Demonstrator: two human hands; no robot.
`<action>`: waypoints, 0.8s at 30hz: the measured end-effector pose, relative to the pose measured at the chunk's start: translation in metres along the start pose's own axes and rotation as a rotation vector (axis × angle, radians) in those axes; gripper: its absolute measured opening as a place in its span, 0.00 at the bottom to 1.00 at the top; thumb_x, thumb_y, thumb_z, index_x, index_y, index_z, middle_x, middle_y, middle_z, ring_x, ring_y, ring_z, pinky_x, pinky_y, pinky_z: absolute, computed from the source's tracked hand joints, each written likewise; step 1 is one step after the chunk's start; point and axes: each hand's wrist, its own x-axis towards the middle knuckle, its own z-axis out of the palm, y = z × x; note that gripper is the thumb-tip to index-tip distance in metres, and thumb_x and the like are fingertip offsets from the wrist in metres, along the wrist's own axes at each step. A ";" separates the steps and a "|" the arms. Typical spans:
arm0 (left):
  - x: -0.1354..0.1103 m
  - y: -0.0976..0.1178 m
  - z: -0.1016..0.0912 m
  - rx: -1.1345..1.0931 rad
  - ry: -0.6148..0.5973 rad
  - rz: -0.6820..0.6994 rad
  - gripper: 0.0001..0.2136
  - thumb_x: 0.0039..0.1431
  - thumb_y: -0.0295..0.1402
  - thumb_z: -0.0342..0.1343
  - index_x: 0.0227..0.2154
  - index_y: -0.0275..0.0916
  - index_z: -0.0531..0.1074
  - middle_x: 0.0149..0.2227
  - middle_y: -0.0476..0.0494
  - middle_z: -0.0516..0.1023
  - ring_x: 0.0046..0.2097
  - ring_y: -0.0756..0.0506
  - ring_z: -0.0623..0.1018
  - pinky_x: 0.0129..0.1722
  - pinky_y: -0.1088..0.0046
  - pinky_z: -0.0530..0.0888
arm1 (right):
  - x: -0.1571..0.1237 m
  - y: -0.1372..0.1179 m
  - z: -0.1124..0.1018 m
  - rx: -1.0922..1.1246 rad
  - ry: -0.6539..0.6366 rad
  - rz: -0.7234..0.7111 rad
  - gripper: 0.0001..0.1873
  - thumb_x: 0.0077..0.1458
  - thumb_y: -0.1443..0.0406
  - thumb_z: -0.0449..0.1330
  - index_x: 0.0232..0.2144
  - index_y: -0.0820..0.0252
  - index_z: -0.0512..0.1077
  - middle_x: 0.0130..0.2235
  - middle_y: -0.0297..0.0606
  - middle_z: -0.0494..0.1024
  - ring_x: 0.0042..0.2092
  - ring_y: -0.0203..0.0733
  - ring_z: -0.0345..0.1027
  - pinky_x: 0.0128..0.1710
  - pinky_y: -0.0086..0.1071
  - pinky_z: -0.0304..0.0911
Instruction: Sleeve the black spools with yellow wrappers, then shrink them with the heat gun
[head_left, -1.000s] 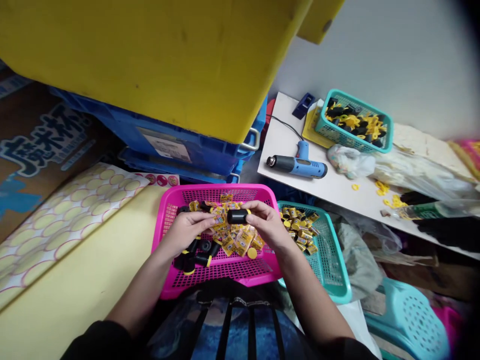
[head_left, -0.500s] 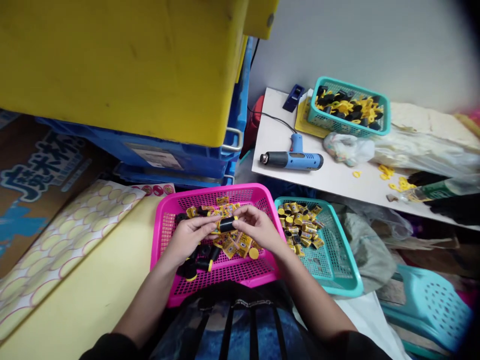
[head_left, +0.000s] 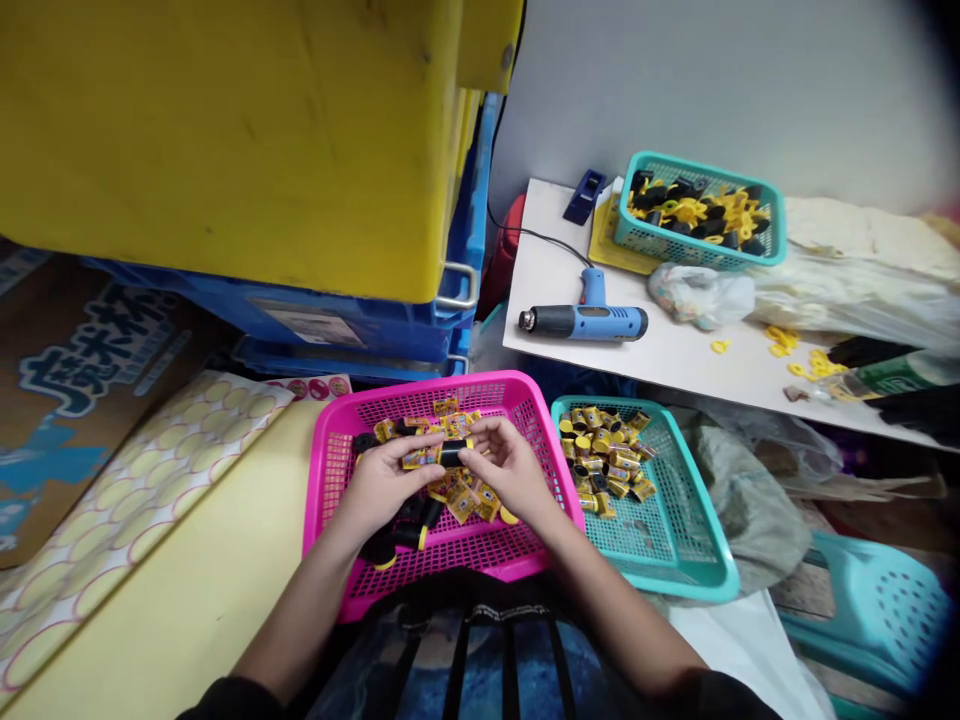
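Two hands (head_left: 388, 472) hold a seemingly part-sleeved cylinder (head_left: 452, 454).

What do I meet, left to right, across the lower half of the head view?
Circle-printed sheet → pink basket (over it: left hand → yellow wrapper → black cylinder → right hand) → larger teal basket → teal stool.

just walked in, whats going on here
A person works barehanded over a pink basket. The left hand pinches a yellow wrapper; the right hand holds a black tube against it. How far the wrapper covers the tube is hard to tell. Yellow pieces lie in the teal basket alongside.
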 end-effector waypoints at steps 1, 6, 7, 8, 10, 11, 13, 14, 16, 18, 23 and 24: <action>0.000 0.000 0.001 0.013 0.020 0.021 0.20 0.44 0.36 0.67 0.42 0.37 0.78 0.44 0.39 0.82 0.46 0.40 0.80 0.49 0.62 0.76 | 0.000 0.000 0.002 0.011 0.005 -0.005 0.17 0.49 0.58 0.65 0.38 0.56 0.66 0.33 0.34 0.69 0.34 0.37 0.64 0.32 0.32 0.63; -0.003 0.004 0.004 0.068 0.035 0.104 0.13 0.45 0.34 0.65 0.37 0.39 0.79 0.42 0.41 0.82 0.46 0.41 0.80 0.50 0.64 0.75 | -0.003 0.005 0.010 0.051 -0.002 -0.034 0.19 0.47 0.59 0.68 0.40 0.54 0.68 0.39 0.36 0.72 0.40 0.40 0.67 0.39 0.35 0.65; -0.004 0.005 0.004 0.076 0.032 0.115 0.13 0.45 0.33 0.65 0.36 0.39 0.79 0.42 0.41 0.82 0.46 0.41 0.79 0.50 0.64 0.74 | -0.004 0.007 0.010 0.063 -0.005 -0.039 0.20 0.45 0.59 0.69 0.41 0.53 0.69 0.39 0.36 0.72 0.41 0.41 0.68 0.40 0.35 0.65; -0.005 0.006 0.005 0.072 0.032 0.124 0.13 0.45 0.33 0.65 0.37 0.40 0.79 0.42 0.42 0.82 0.46 0.42 0.79 0.51 0.64 0.74 | -0.004 0.008 0.010 0.086 -0.008 -0.040 0.21 0.45 0.58 0.69 0.42 0.53 0.69 0.40 0.36 0.72 0.42 0.41 0.68 0.41 0.35 0.65; -0.008 0.008 0.009 0.033 0.033 0.132 0.15 0.44 0.32 0.66 0.38 0.40 0.78 0.43 0.42 0.81 0.46 0.42 0.79 0.50 0.64 0.74 | -0.006 0.009 0.009 0.170 -0.033 -0.011 0.21 0.49 0.53 0.66 0.44 0.53 0.69 0.43 0.38 0.72 0.44 0.42 0.67 0.44 0.36 0.64; -0.009 0.009 0.011 0.006 0.029 0.126 0.16 0.44 0.32 0.66 0.38 0.39 0.78 0.43 0.42 0.81 0.46 0.41 0.79 0.49 0.64 0.75 | -0.006 0.009 0.009 0.230 -0.072 0.027 0.22 0.52 0.51 0.63 0.46 0.53 0.69 0.45 0.39 0.72 0.46 0.43 0.67 0.46 0.37 0.64; -0.011 0.012 0.016 -0.055 0.020 0.112 0.16 0.42 0.32 0.67 0.37 0.39 0.77 0.42 0.42 0.81 0.45 0.41 0.80 0.47 0.64 0.76 | -0.008 0.009 0.010 0.367 -0.191 0.132 0.24 0.55 0.48 0.59 0.49 0.53 0.68 0.48 0.41 0.71 0.49 0.44 0.67 0.47 0.39 0.64; -0.012 0.013 0.019 -0.078 0.017 0.110 0.15 0.42 0.32 0.67 0.36 0.39 0.77 0.42 0.42 0.81 0.45 0.41 0.80 0.47 0.64 0.76 | -0.008 0.009 0.011 0.424 -0.247 0.178 0.26 0.54 0.46 0.58 0.49 0.53 0.68 0.49 0.42 0.71 0.50 0.45 0.67 0.47 0.39 0.65; -0.013 0.015 0.023 -0.105 0.022 0.125 0.13 0.41 0.31 0.67 0.34 0.40 0.77 0.42 0.42 0.81 0.45 0.41 0.80 0.49 0.63 0.76 | -0.009 0.011 0.015 0.494 -0.305 0.216 0.28 0.52 0.44 0.59 0.49 0.53 0.68 0.48 0.43 0.72 0.49 0.47 0.68 0.45 0.39 0.66; -0.012 0.017 0.026 -0.104 0.035 0.167 0.12 0.42 0.31 0.67 0.33 0.40 0.77 0.42 0.43 0.82 0.47 0.41 0.79 0.52 0.63 0.74 | -0.009 0.014 0.017 0.518 -0.298 0.199 0.28 0.51 0.44 0.60 0.47 0.53 0.68 0.47 0.43 0.72 0.48 0.47 0.68 0.43 0.39 0.66; -0.013 0.015 0.027 -0.078 0.061 0.167 0.12 0.41 0.32 0.67 0.33 0.40 0.78 0.42 0.42 0.82 0.46 0.41 0.80 0.51 0.63 0.74 | -0.008 0.019 0.019 0.474 -0.259 0.199 0.28 0.48 0.43 0.62 0.45 0.53 0.68 0.46 0.42 0.73 0.47 0.47 0.68 0.42 0.38 0.66; -0.013 0.014 0.027 -0.072 0.061 0.159 0.12 0.41 0.32 0.67 0.33 0.40 0.78 0.42 0.42 0.82 0.46 0.41 0.80 0.51 0.63 0.74 | -0.008 0.020 0.018 0.459 -0.260 0.200 0.28 0.48 0.43 0.62 0.44 0.53 0.68 0.46 0.41 0.73 0.47 0.47 0.68 0.42 0.38 0.66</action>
